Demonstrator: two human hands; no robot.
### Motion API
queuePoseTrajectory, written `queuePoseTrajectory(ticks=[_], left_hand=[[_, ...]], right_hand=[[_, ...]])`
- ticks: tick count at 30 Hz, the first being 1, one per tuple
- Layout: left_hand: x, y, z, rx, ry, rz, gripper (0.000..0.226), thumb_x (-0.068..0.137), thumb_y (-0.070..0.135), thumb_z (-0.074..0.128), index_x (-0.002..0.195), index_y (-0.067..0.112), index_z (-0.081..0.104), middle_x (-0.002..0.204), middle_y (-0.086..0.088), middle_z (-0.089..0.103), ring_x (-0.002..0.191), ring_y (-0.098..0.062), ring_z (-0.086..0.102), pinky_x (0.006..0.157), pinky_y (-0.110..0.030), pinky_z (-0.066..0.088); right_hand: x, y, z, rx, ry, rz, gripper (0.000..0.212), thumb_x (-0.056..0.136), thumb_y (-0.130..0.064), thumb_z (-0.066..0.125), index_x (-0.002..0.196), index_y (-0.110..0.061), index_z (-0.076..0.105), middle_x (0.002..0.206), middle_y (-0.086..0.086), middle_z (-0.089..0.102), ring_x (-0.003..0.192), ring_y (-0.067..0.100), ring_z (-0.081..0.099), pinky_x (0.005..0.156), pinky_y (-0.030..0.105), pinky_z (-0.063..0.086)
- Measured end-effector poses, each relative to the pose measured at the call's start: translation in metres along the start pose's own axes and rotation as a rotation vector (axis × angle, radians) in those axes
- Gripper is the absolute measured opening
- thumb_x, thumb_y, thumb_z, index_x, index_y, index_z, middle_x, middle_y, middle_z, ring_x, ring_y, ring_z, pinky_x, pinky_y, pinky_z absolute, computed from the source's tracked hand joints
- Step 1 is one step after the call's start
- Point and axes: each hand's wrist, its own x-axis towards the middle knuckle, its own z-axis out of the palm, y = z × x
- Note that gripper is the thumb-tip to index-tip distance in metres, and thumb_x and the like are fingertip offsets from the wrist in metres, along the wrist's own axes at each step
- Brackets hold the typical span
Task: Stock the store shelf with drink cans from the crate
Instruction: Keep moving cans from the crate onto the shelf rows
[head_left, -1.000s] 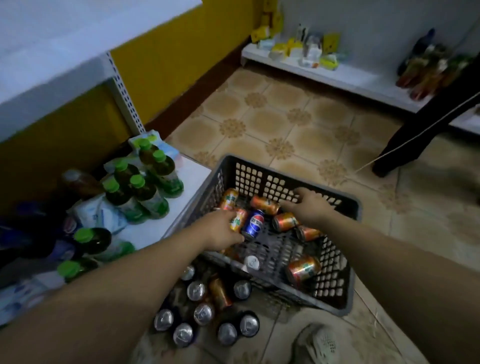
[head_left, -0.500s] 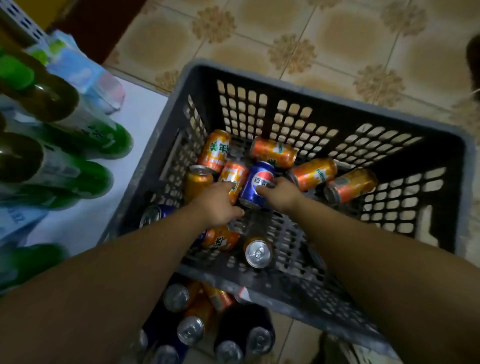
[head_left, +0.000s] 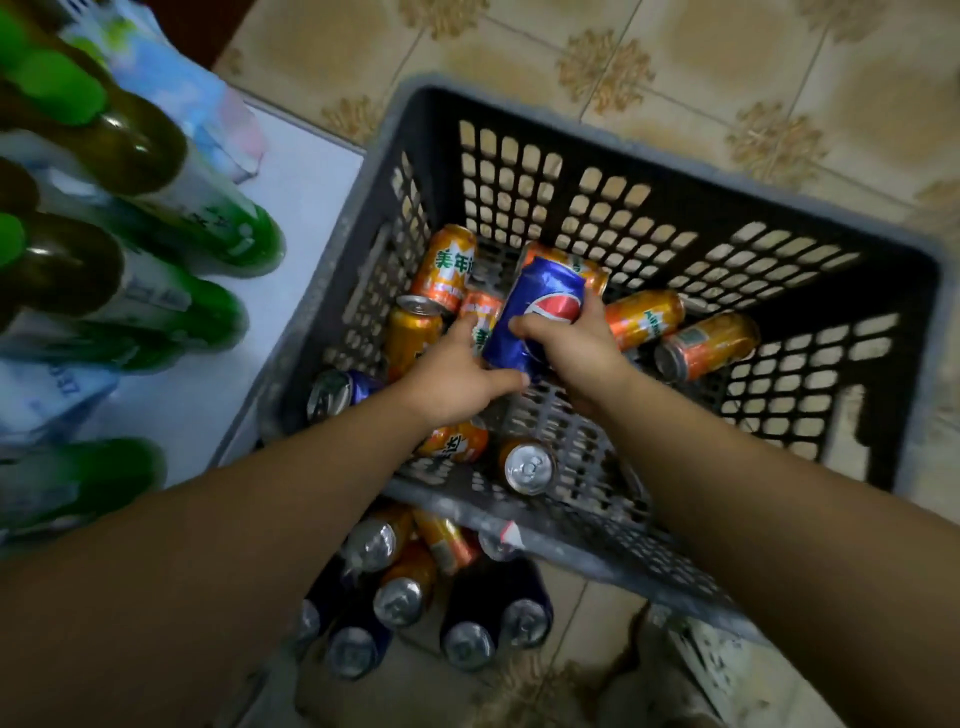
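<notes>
Beyond both the left hand (head_left: 452, 379) and the right hand (head_left: 566, 348), a patterned tile floor (head_left: 675, 78) spread out, with the grey crate (head_left: 649, 150) on it around them. Nearer than the hands, under the forearms, a cluster of cans (head_left: 405, 597) stood mostly upright on the tiles. Left of the left hand, a white shelf board (head_left: 306, 208) bore green-capped bottles (head_left: 156, 171) and pale packets (head_left: 208, 104).

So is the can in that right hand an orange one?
No, the right hand grips a blue can; the orange cans lie loose in the crate.
</notes>
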Motion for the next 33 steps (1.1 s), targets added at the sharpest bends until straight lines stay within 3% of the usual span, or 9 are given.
queuePoseTrajectory(ticks=[5, 8, 13, 16, 20, 22, 25, 29, 33], left_hand=[[-0.088, 0.037, -0.013, -0.141, 0.067, 0.132, 0.07, 0.074, 0.008, 0.077, 0.132, 0.02, 0.041, 0.107, 0.008, 0.063, 0.097, -0.004, 0.062, 0.078, -0.012, 0.047], [-0.15, 0.061, -0.033, -0.148, 0.157, 0.23, 0.057, 0.074, 0.006, 0.077, 0.119, 0.02, 0.045, 0.102, 0.008, 0.062, 0.094, -0.007, 0.06, 0.081, -0.021, 0.045], [-0.274, 0.091, -0.079, -0.183, 0.264, 0.34, 0.058, 0.073, 0.012, 0.08, 0.119, 0.022, 0.046, 0.099, 0.013, 0.059, 0.094, -0.007, 0.06, 0.077, -0.017, 0.047], [-0.362, 0.091, -0.111, -0.249, 0.391, 0.442, 0.052, 0.071, 0.001, 0.08, 0.102, 0.027, 0.048, 0.091, 0.016, 0.059, 0.078, 0.009, 0.062, 0.07, -0.01, 0.048], [-0.473, 0.074, -0.151, -0.311, 0.641, 0.493, 0.065, 0.072, 0.001, 0.077, 0.122, 0.02, 0.041, 0.097, 0.016, 0.058, 0.083, 0.009, 0.057, 0.071, -0.009, 0.05], [-0.523, 0.058, -0.167, -0.301, 0.761, 0.496, 0.065, 0.072, 0.004, 0.078, 0.121, 0.022, 0.04, 0.1, 0.014, 0.06, 0.085, 0.009, 0.057, 0.073, -0.008, 0.049], [-0.589, 0.03, -0.183, -0.291, 0.901, 0.462, 0.076, 0.073, 0.011, 0.08, 0.134, 0.02, 0.037, 0.115, 0.0, 0.059, 0.097, -0.005, 0.061, 0.086, -0.026, 0.053], [-0.664, -0.011, -0.195, -0.319, 1.025, 0.397, 0.086, 0.075, 0.014, 0.078, 0.144, 0.02, 0.027, 0.111, 0.004, 0.054, 0.095, -0.006, 0.06, 0.077, -0.021, 0.051], [-0.72, -0.061, -0.204, -0.283, 1.116, 0.24, 0.095, 0.073, 0.025, 0.081, 0.148, 0.023, 0.023, 0.129, -0.001, 0.051, 0.111, -0.014, 0.055, 0.089, -0.031, 0.05]], right_hand=[[-0.096, -0.06, -0.003, 0.015, -0.072, -0.154, 0.078, 0.068, -0.01, 0.08, 0.127, -0.029, 0.033, 0.116, 0.001, 0.053, 0.106, 0.019, 0.057, 0.085, 0.039, 0.056], [-0.16, -0.097, 0.001, -0.016, -0.102, -0.265, 0.077, 0.066, -0.017, 0.082, 0.126, -0.027, 0.036, 0.117, 0.002, 0.055, 0.107, 0.02, 0.059, 0.087, 0.041, 0.056], [-0.278, -0.159, 0.027, -0.066, -0.209, -0.498, 0.061, 0.076, -0.017, 0.077, 0.124, -0.023, 0.041, 0.109, 0.0, 0.058, 0.098, 0.015, 0.062, 0.08, 0.033, 0.056], [-0.357, -0.194, 0.065, -0.122, -0.366, -0.69, 0.067, 0.068, -0.027, 0.08, 0.124, -0.026, 0.044, 0.111, 0.001, 0.061, 0.096, 0.013, 0.064, 0.076, 0.026, 0.054], [-0.457, -0.226, 0.124, -0.185, -0.535, -0.898, 0.085, 0.063, -0.038, 0.076, 0.137, -0.025, 0.037, 0.119, 0.0, 0.059, 0.102, 0.012, 0.063, 0.083, 0.028, 0.055], [-0.502, -0.233, 0.151, -0.221, -0.603, -0.967, 0.081, 0.064, -0.041, 0.074, 0.135, -0.03, 0.037, 0.116, -0.003, 0.06, 0.101, 0.014, 0.063, 0.088, 0.035, 0.055], [-0.56, -0.233, 0.19, -0.245, -0.721, -1.042, 0.073, 0.073, -0.033, 0.078, 0.133, -0.03, 0.038, 0.107, -0.009, 0.06, 0.096, 0.013, 0.063, 0.087, 0.033, 0.054], [-0.625, -0.222, 0.234, -0.313, -0.847, -1.107, 0.065, 0.077, -0.027, 0.076, 0.131, -0.028, 0.039, 0.103, -0.011, 0.059, 0.093, 0.009, 0.062, 0.084, 0.031, 0.054], [-0.675, -0.201, 0.276, -0.402, -0.977, -1.112, 0.059, 0.076, -0.021, 0.076, 0.119, -0.033, 0.038, 0.105, -0.008, 0.058, 0.099, 0.017, 0.059, 0.082, 0.031, 0.05]])
